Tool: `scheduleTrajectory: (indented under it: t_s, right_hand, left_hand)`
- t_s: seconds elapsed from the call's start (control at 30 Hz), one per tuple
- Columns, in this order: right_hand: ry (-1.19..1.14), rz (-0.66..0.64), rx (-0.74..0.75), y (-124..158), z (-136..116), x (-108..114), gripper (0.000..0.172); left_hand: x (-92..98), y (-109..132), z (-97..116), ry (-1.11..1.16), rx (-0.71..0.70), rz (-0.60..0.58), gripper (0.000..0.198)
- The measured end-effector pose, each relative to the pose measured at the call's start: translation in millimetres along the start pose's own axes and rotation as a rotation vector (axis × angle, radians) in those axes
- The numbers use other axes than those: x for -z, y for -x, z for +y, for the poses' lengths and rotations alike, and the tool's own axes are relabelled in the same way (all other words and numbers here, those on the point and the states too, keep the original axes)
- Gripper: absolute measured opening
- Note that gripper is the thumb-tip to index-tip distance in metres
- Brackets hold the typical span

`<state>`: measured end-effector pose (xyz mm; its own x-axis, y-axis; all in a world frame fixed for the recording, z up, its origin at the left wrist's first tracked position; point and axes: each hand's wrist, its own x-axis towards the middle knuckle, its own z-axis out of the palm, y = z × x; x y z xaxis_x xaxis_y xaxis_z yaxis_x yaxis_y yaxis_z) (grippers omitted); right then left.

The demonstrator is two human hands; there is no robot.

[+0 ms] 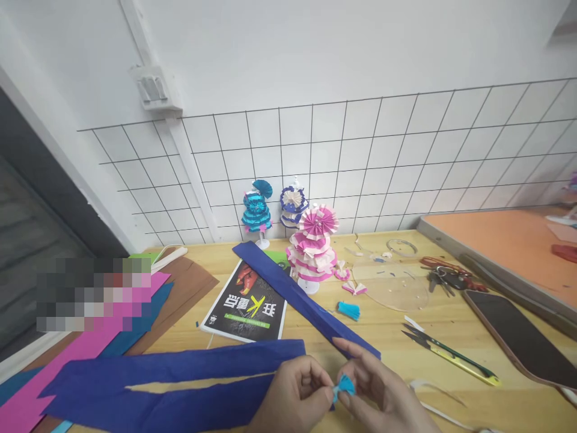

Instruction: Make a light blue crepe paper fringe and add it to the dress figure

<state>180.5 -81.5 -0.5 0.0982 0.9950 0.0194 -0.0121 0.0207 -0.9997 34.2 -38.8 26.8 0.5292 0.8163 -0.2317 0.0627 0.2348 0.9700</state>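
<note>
My left hand (295, 394) is closed, its thumb and index finger pinching the narrow end of a small light-blue paper piece (346, 385). Thumb and fingers of my right hand (376, 391) hold the same piece at its fanned, pleated side. Both hands meet at the table's front. Dark blue paper strips (193, 361) lie to the left, partly under my left hand, and another dark blue strip (297, 294) runs diagonally behind the hands across a black booklet (247, 300). A second light-blue pleated piece (348, 310) rests on the wood behind my right hand.
Three ruffled paper figures in teal (256, 210), blue-white (294, 201) and pink (313, 246) stand at the back. Snips (451, 353), a phone (523, 337) and keys (444, 281) lie right. Pink paper (76, 352) lies left; an orange board (505, 246) is far right.
</note>
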Motion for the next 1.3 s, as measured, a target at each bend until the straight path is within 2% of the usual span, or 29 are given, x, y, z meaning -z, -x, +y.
scheduleTrajectory:
  t_s: [0.1, 0.23, 0.37, 0.6, 0.67, 0.77, 0.9, 1.07, 1.17, 1.3]
  right_hand:
    - [-0.081, 0.002, -0.057, -2.0, 0.2, -0.2, 0.048]
    - [-0.153, 0.007, -0.107, -5.1, -2.0, 1.4, 0.049]
    - [-0.196, 0.009, -0.095, -5.0, -2.5, 0.6, 0.046]
    - [-0.196, 0.037, -0.071, -1.9, 3.4, -1.7, 0.045]
    - [-0.202, 0.044, -0.050, -1.2, 4.4, -2.5, 0.045]
    - [-0.197, 0.047, -0.027, -0.4, 3.4, -4.5, 0.044]
    - [-0.109, 0.045, -0.031, 0.1, 1.6, -5.0, 0.048]
    - [-0.142, 0.022, -0.016, -0.5, 8.5, -1.4, 0.048]
    - [-0.184, 0.001, -0.002, -0.7, 13.9, 1.0, 0.048]
    - [-0.112, 0.016, 0.006, -0.3, 16.1, 5.0, 0.048]
  left_hand:
    - [2.4, 0.0, -3.0, 0.017, -0.005, -0.028, 0.004]
    - [4.8, -3.7, -11.4, 0.081, -0.013, -0.072, 0.027]
    - [2.7, -7.6, -20.0, 0.106, -0.035, -0.035, 0.043]
    - [5.4, -10.5, -24.7, 0.143, -0.077, 0.095, 0.043]
    - [5.7, -9.1, -24.1, 0.124, -0.122, 0.071, 0.039]
    - [2.9, -5.8, -22.7, 0.041, -0.152, 0.049, 0.028]
    - [-1.1, -3.3, -21.9, -0.096, -0.231, 0.104, 0.015]
    - [4.4, -1.5, -22.5, -0.423, -0.362, 0.204, 0.023]
    - [8.2, -1.0, -23.2, -0.503, -0.406, 0.208, 0.025]
    - [7.0, -0.6, -25.1, -0.561, -0.408, 0.226, 0.023]
